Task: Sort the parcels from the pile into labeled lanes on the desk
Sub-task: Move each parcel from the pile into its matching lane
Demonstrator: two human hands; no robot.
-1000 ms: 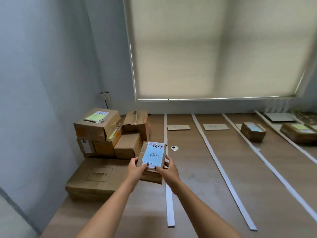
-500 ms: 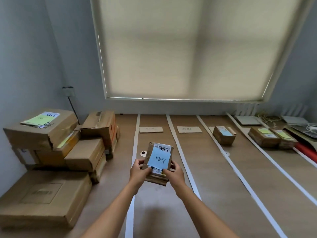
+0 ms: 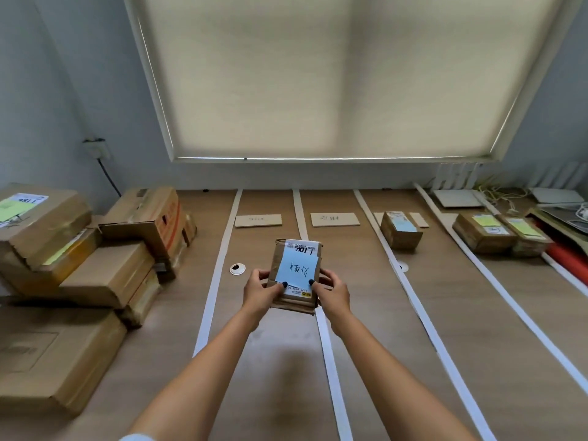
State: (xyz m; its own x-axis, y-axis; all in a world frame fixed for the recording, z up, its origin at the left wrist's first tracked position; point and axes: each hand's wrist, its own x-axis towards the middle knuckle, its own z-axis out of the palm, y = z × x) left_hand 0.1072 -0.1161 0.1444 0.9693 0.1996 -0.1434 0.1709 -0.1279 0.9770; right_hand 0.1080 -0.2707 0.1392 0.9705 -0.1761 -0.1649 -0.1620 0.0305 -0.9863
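Parcel (image 3: 296, 275) sits in both hands, held up over the table (image 3: 366, 313), right above the white tape strip (image 3: 331, 370) that splits the two middle lanes. We see the left hand (image 3: 259, 292) gripping its left edge and the right hand (image 3: 332, 292) gripping its right edge, fingers (image 3: 261, 275) curled round the sides, thumbs pinching down on the near end of the top face. Long axis runs away from us, toward the window blind (image 3: 334, 74). Both hands are equally near, one per side.

Lane cards lie ahead: one cardboard lane label (image 3: 258, 220) left of the strip, a second lane label (image 3: 334, 219) right of it. We judge the drop turns on left or right of that strip; writing on both cards is too faint to read.

Writing: blue sticky note (image 3: 297, 268) on the parcel carries black handwritten characters, upside down to us, not legible. Above it a printed shipping label with bold marks, maybe "L10", unsure. A yellow logo sits at the near edge.

Pile of cardboard boxes (image 3: 105, 249) stands at left. One sorted small box (image 3: 401, 230) with a blue note is in the third lane, two boxes with yellow notes (image 3: 499, 232) in the fourth.
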